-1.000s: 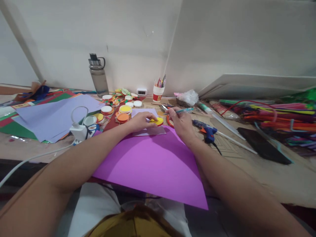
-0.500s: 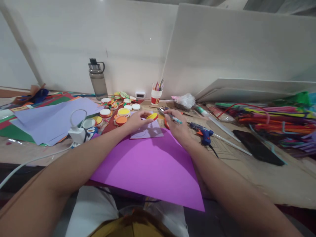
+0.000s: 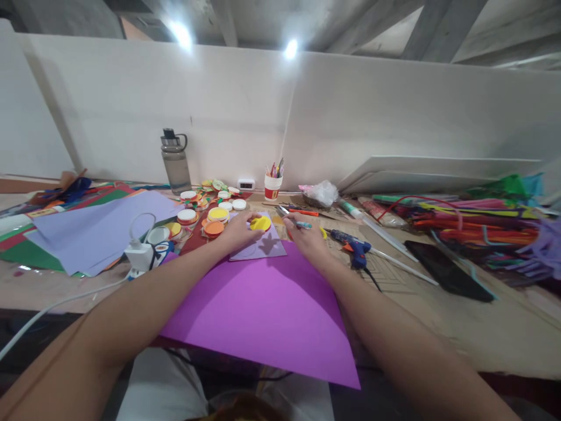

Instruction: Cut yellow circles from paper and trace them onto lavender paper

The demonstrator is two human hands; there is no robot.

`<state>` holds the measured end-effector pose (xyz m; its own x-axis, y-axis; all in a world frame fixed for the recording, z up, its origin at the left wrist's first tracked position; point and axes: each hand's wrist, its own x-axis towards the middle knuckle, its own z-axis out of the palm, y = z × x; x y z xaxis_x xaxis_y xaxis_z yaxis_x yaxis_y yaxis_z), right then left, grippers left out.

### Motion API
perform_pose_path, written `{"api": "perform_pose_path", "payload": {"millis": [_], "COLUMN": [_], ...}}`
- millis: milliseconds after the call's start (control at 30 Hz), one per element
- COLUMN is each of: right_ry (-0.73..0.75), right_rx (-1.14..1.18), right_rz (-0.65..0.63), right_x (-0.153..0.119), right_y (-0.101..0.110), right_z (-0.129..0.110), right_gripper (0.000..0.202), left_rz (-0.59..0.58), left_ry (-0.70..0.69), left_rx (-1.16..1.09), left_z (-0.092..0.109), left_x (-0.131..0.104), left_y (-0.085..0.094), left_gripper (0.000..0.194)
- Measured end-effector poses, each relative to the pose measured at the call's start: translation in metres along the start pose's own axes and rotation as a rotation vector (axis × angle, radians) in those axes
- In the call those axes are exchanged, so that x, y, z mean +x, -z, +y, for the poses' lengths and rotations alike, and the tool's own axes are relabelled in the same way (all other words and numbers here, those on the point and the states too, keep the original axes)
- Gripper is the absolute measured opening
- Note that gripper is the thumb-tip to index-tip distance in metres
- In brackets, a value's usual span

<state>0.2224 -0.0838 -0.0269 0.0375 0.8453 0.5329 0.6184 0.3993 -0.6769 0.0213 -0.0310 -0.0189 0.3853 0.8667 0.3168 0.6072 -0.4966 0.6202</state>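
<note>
My left hand (image 3: 240,231) is closed on the edge of a round yellow lid (image 3: 262,224), held over a lilac sheet (image 3: 275,252). A faint circle outline shows on that sheet, beside the hand's shadow. My right hand (image 3: 309,238) is closed around a pen (image 3: 303,224) with a teal part, to the right of the lid; its writing tip is hard to make out. Under the lilac sheet lies a large purple sheet (image 3: 263,316), which reaches over the table's front edge toward my lap.
White, yellow and orange round lids (image 3: 214,228) are grouped left of my left hand. A glue gun (image 3: 357,251) and a black phone (image 3: 447,272) lie on the right. Behind stand a paper cup of pens (image 3: 272,186) and a water bottle (image 3: 175,164). A charger (image 3: 139,255) trails a cable.
The yellow lid has turned from nearly edge-on to showing more of its flat face. The right hand keeps the pen. The view has tilted upward, showing ceiling lights.
</note>
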Motion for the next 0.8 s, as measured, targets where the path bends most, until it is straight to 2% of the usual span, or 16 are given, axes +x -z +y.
{"api": "perform_pose_path", "payload": {"millis": [133,300,433,533,633,800], "right_ry": [-0.072,-0.051,-0.111,-0.126,-0.093,-0.040], "right_rx": [0.005,0.032,0.147,0.194,0.147,0.055], "right_rz": [-0.079,-0.075,-0.064,-0.056,-0.038,-0.069], "right_x": [-0.002,-0.004,-0.002,0.000,-0.001,-0.002], "right_y": [0.000,0.000,-0.004,-0.007,-0.007,-0.006], "right_z": [-0.006,-0.006,0.000,0.003,0.004,0.004], "right_gripper": [0.031,0.029,0.034,0.038,0.037,0.031], "left_rz": [0.016,0.054,0.104,0.091,0.091,0.193], "left_ry": [0.024,0.003,-0.190,-0.303,-0.238,-0.036], "left_rx": [0.028,0.063,0.059,0.051,0.050,0.048], "left_z": [-0.002,-0.002,-0.002,0.000,-0.001,-0.012], "left_x": [0.000,0.000,-0.001,-0.003,-0.003,0.006], "left_y": [-0.001,-0.001,-0.003,-0.004,-0.005,-0.003], "left_gripper": [0.044,0.045,0.048,0.051,0.050,0.046]}}
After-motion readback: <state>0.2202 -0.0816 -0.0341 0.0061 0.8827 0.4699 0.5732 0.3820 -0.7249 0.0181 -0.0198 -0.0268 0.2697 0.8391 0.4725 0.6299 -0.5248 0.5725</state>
